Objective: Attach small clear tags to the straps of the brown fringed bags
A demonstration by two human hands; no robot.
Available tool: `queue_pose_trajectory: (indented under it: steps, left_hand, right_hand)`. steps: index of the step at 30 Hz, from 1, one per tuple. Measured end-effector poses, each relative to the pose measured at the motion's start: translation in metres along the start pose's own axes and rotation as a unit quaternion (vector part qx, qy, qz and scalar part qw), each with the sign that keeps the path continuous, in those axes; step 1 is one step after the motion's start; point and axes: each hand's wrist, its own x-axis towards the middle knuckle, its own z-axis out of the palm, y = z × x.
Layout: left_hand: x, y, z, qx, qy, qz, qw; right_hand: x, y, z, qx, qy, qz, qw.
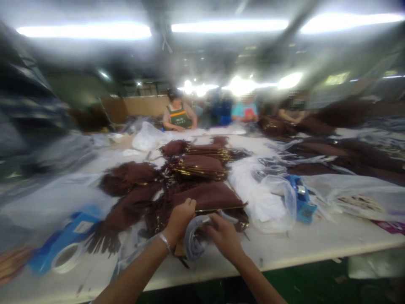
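While both hands work at the counter [300, 249] edge, left hand [180, 219] and right hand [223, 236] pinch a grey roll [193, 240] between them, probably soft cloth: light, floppy, best gripped at its rolled rim. Brown pouch [209, 196] lies just beyond.

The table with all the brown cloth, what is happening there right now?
A person stands at the white table with both hands on a rolled grey piece of fabric. The left hand grips it from above; the right hand holds it from the side. Just behind lies a pile of brown fringed pieces with gold trim. A blue tape dispenser sits to the left, clear plastic bags to the right. Other people work at the far end.
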Motion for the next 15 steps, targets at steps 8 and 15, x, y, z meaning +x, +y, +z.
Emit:
queue_pose_trajectory:
  steps: [8, 15]
  left_hand:
    - [0.000, -0.014, -0.002, -0.138, 0.017, 0.038, 0.990]
    - [0.002, -0.021, 0.000, -0.196, -0.003, 0.067, 0.978]
  right_hand:
    - [0.010, 0.008, 0.004, -0.022, 0.045, 0.020, 0.999]
    - [0.029, -0.006, -0.012, -0.140, 0.153, -0.078, 0.975]
